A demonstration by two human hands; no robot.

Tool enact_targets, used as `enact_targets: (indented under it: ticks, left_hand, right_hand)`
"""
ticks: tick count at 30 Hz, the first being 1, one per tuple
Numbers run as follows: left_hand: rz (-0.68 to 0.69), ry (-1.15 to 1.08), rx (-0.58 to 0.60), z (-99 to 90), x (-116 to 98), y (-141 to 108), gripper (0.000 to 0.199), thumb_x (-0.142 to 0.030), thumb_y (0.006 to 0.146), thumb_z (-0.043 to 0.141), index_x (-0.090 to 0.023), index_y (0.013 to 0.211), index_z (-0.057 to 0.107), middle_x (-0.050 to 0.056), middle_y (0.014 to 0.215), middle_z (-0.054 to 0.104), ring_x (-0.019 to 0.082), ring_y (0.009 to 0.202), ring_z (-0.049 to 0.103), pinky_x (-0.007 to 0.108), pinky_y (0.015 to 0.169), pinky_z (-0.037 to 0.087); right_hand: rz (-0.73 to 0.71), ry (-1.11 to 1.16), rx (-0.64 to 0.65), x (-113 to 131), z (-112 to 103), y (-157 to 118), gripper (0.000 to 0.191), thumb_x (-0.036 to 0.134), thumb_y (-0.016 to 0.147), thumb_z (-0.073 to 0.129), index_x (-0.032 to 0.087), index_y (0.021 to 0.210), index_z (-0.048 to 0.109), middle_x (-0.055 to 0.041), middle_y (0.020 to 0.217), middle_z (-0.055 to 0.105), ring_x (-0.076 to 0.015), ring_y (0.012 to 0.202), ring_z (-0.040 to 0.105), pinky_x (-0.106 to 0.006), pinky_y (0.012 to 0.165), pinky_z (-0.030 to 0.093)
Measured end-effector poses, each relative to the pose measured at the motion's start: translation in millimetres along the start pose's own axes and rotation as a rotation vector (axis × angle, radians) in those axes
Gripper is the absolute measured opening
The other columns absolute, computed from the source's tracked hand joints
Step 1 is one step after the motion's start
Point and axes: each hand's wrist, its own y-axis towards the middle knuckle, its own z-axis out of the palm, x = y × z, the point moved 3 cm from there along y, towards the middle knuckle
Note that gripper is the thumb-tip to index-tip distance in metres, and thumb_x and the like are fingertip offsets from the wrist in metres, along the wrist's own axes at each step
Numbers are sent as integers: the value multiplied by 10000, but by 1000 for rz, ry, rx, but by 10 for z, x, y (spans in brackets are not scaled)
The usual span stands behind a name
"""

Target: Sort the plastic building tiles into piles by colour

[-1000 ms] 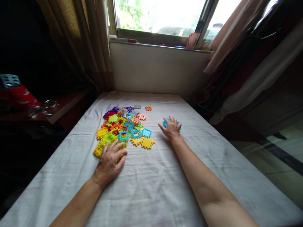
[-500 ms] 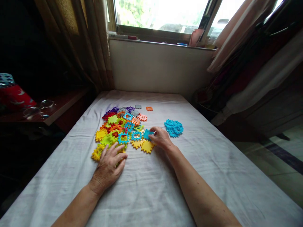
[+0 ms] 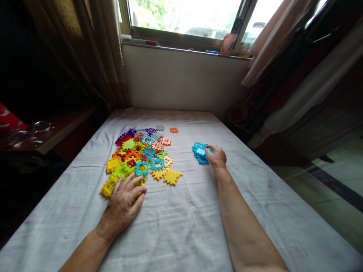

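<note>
My right hand (image 3: 217, 155) pinches a blue interlocking plastic tile (image 3: 201, 151) just over a small pile of blue tiles (image 3: 197, 146). Its thumb and fingers partly cover the tile and the pile's right side. My left hand (image 3: 124, 194) rests with spread fingers on the near edge of a mixed heap of toothed tiles (image 3: 131, 155) in green, orange, red, purple and grey. Yellow tiles (image 3: 108, 187) show beside its fingertips. Blue frame-shaped tiles (image 3: 142, 167) lie on the heap's near right part, and a solid yellow tile (image 3: 172, 176) lies at its right edge.
A lone orange tile (image 3: 174, 130) and a grey tile (image 3: 160, 128) lie behind the heap. The pale sheet (image 3: 176, 226) has wrinkles. A dark side table (image 3: 53, 136) with eyeglasses (image 3: 41, 127) stands left; hanging clothes (image 3: 283, 94) are at right, beneath a window.
My right hand has carried the blue tile from the heap's right edge over to the blue pile. My left hand stays on the heap. The view has shifted slightly right.
</note>
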Motion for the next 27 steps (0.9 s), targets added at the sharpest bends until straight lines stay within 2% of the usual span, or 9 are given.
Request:
enact_targets:
  ticks: [2,4,9,12,14,17,21,24,27]
  left_hand:
    - [1,-1,-5,3,2,-1,222,-309,900,496,-311,985,702,19,1273,664,291,1299,505,594,1131,285]
    - [-1,-4,-7,2,3,-1,224,-306,900,497,-307,985,704,23,1273,663,290,1299,505,589,1136,279]
    - [1,-8,7,-16,-9,10,225,-293,898,504,-301,992,708,31,1274,663,299,1302,501,599,1125,285]
    - [8,-5,9,-29,-25,16,223,-285,900,504,-302,998,703,29,1273,664,307,1298,505,613,1103,307]
    - [6,-5,10,-36,-38,17,223,-280,902,503,-300,1004,700,30,1273,664,307,1296,505,615,1099,310]
    - [-5,-12,20,-43,-53,15,228,-269,904,497,-296,1009,698,32,1278,660,301,1306,496,614,1109,298]
    - [-16,-18,29,-39,-54,14,225,-268,904,501,-297,1011,697,29,1288,653,295,1317,485,608,1121,283]
    - [-11,-19,15,-30,-46,16,224,-270,903,502,-300,1009,697,26,1281,656,293,1310,491,606,1121,286]
    - [-1,-17,2,-24,-40,18,221,-271,902,499,-299,999,696,26,1271,661,294,1299,500,607,1114,297]
  right_hand:
    - [-63,-35,-65,72,-39,-14,226,267,804,560,229,895,763,-98,1122,696,-265,1055,611,-372,938,461]
    - [-135,-44,-43,216,-20,-76,226,253,826,554,229,913,761,-95,1107,699,-257,1055,607,-366,952,451]
    - [-459,-3,293,806,285,-561,166,275,861,596,245,933,743,-43,998,737,-218,978,633,-337,909,463]
    - [-654,48,440,1099,449,-925,204,330,842,664,245,1018,723,-43,1123,723,-220,1067,614,-354,967,442]
    - [-722,46,492,1200,505,-1089,282,356,818,701,247,1078,704,-50,1205,694,-230,1131,587,-369,989,427]
    - [-710,-17,532,1236,546,-1193,293,335,815,702,253,1095,696,-56,1212,685,-240,1136,578,-375,964,429]
    - [-659,-46,522,1209,568,-1163,303,333,793,714,250,1083,695,-60,1135,697,-242,1078,591,-364,927,429]
    - [-630,-23,446,1132,502,-986,326,348,787,713,252,1097,687,-62,1136,687,-242,1081,583,-362,928,421]
    - [-498,-61,282,918,322,-650,324,367,804,685,243,1103,688,-83,1139,675,-260,1086,572,-377,931,411]
